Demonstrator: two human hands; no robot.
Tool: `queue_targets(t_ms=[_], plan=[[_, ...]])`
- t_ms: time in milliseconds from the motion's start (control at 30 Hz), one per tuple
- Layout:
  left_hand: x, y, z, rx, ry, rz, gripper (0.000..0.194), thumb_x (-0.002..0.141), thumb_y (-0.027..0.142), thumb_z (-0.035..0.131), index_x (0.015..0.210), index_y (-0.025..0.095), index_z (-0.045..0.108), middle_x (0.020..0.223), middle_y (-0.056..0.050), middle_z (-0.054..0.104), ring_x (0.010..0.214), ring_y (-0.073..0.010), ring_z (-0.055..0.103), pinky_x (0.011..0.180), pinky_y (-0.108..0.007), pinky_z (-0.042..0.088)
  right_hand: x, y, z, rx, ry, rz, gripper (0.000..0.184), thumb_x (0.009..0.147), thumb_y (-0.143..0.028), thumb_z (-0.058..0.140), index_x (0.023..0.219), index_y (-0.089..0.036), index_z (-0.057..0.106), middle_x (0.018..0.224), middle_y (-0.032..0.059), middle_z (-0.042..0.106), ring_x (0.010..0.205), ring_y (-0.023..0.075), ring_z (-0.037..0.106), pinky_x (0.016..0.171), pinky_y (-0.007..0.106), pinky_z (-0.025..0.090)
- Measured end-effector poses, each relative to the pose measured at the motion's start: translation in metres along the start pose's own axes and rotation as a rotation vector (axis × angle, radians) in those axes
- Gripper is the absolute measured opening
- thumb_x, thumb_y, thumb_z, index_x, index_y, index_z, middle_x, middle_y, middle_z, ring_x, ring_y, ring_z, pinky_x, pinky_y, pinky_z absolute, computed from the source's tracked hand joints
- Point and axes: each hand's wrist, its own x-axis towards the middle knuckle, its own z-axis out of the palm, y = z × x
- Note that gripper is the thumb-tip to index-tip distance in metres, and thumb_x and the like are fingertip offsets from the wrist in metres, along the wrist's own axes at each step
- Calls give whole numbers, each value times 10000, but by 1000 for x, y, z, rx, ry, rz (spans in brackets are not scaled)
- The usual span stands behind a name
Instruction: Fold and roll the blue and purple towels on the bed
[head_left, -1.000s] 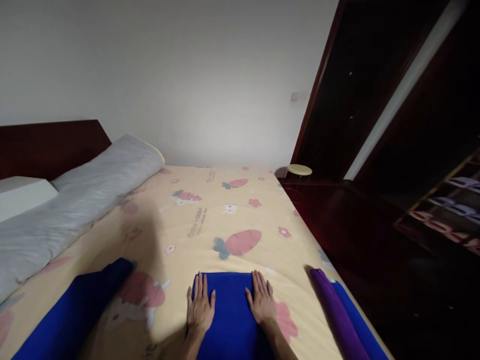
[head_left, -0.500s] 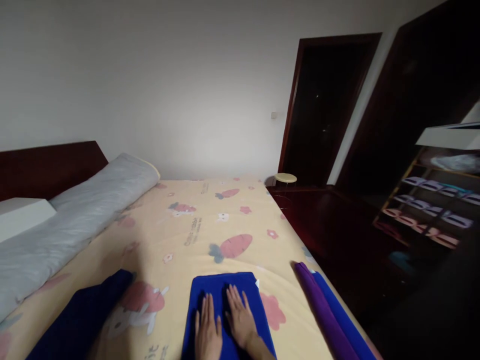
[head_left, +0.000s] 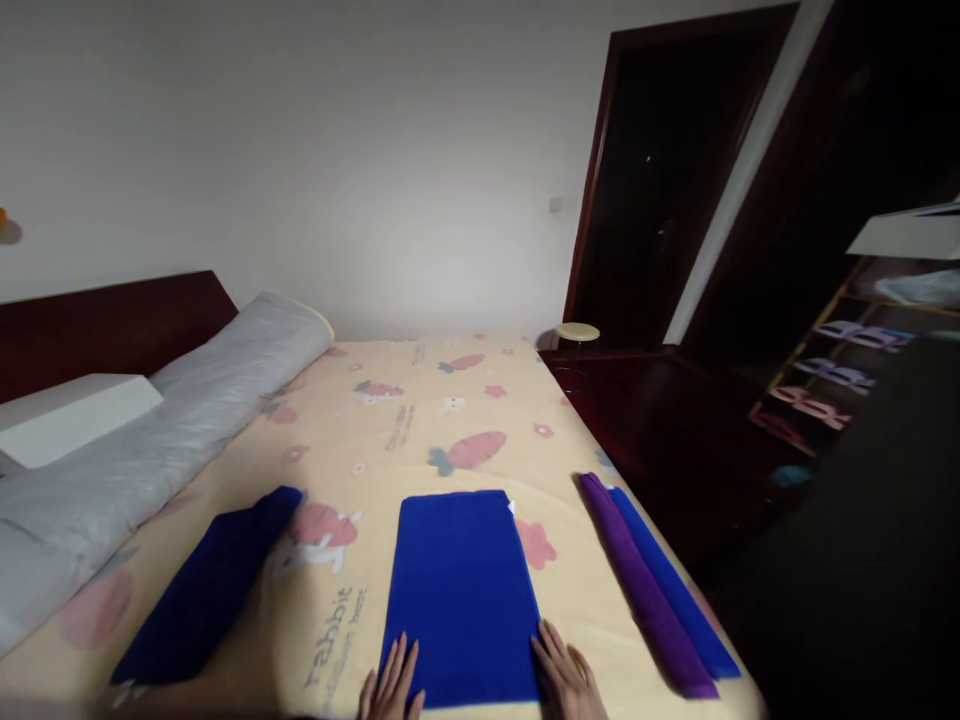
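Note:
A blue folded cloth (head_left: 465, 590) lies flat on the patterned bed sheet (head_left: 360, 590), with a small white tag at its upper right corner. My left hand (head_left: 391, 685) rests at the cloth's near left corner, fingers spread out over its edge. At the near right edge is my right hand (head_left: 568, 675), fingers extended and its fingertips touching the border of the cloth. Neither hand grips anything. The heels of both hands are cut off by the bottom of the view.
To the left lies a dark blue cloth (head_left: 214, 585). Along the bed's right side are a purple rolled cloth (head_left: 645, 590) and a blue strip of cloth (head_left: 686, 600). A grey quilt roll (head_left: 232, 370), white box (head_left: 82, 410), stool (head_left: 577, 332) and shoe rack (head_left: 817, 370) stand farther off.
My hands have moved from the middle of the blue cloth back toward me and apart, to its near left and right edges. The view has shifted, showing more of the near bed.

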Motion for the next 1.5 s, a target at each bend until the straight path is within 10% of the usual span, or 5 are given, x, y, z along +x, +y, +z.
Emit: queue_targets(t_ms=[500, 667, 900, 1067, 1500], plan=[[-13, -13, -55, -5, 1, 1, 611, 750, 23, 391, 1260, 281, 606, 1368, -4, 601, 1313, -189, 495, 1144, -457, 341, -4, -33, -75, -61, -100, 88, 570, 786, -150, 413, 1331, -227, 562, 1540, 85, 318, 1420, 246, 291, 1066, 457, 294], [-16, 21, -54, 13, 121, -53, 635, 722, 26, 441, 1296, 259, 580, 1389, -57, 580, 1346, -248, 445, 1153, -531, 257, 11, -68, -82, 11, -175, -7, 567, 752, -131, 428, 1287, -224, 591, 1560, 80, 272, 1408, 256, 309, 1090, 484, 269], [-8, 94, -24, -67, -187, 194, 777, 758, 66, 339, 1509, 206, 199, 1606, -5, 183, 1482, -172, 148, 1215, -416, 178, 28, -125, -31, 143, -236, -202, 723, 814, -141, 399, 1519, -191, 245, 1564, 65, 225, 1440, 248, 231, 1157, 473, 230], [-11, 67, -36, -100, -259, 104, 736, 812, 130, 345, 1506, 315, 186, 1607, 26, 136, 1484, -175, 132, 1206, -499, 121, 13, -95, -25, 150, -174, -166, 557, 934, -234, 359, 1490, -231, 329, 1535, 60, 312, 1415, 247, 299, 1150, 471, 266], [-9, 10, -62, -122, 184, -84, 428, 744, 28, 430, 954, 283, 701, 1057, -11, 725, 1090, -213, 617, 980, -411, 373, 14, -53, -73, 177, -71, 36, 508, 712, -20, 393, 1077, -196, 699, 1134, 65, 697, 1067, 219, 609, 987, 342, 406]])
